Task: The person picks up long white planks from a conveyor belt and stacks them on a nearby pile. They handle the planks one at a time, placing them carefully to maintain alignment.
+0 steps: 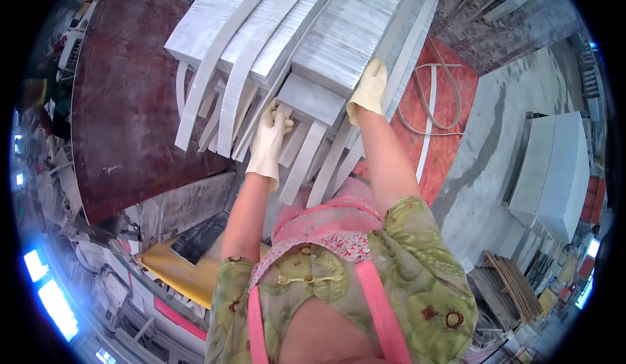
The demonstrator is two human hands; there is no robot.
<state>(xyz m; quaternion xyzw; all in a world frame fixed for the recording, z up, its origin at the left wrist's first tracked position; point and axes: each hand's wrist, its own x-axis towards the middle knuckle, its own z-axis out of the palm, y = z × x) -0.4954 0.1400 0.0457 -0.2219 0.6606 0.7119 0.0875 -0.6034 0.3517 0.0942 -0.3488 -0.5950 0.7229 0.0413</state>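
Observation:
Both my hands wear cream rubber gloves. A long row of thin grey-white stone tiles (355, 34), standing packed on edge, fills the upper middle. At its near end is the smooth face of a grey tile (313, 100). My left hand (270, 132) has its fingers curled round the lower left corner of that tile. My right hand (370, 90) presses against the right side of the row, its fingers together and laid along the tile edges; its thumb is hidden. Pale strips (303, 162) stick out below the near end.
A second tile row (225, 28) lies to the left, with curved pale strips (251, 57) over it. A dark red board (130, 96) is at far left. On a red surface (437, 96) at right lie looped straps (460, 103). Another tile stack (551, 168) stands on the right.

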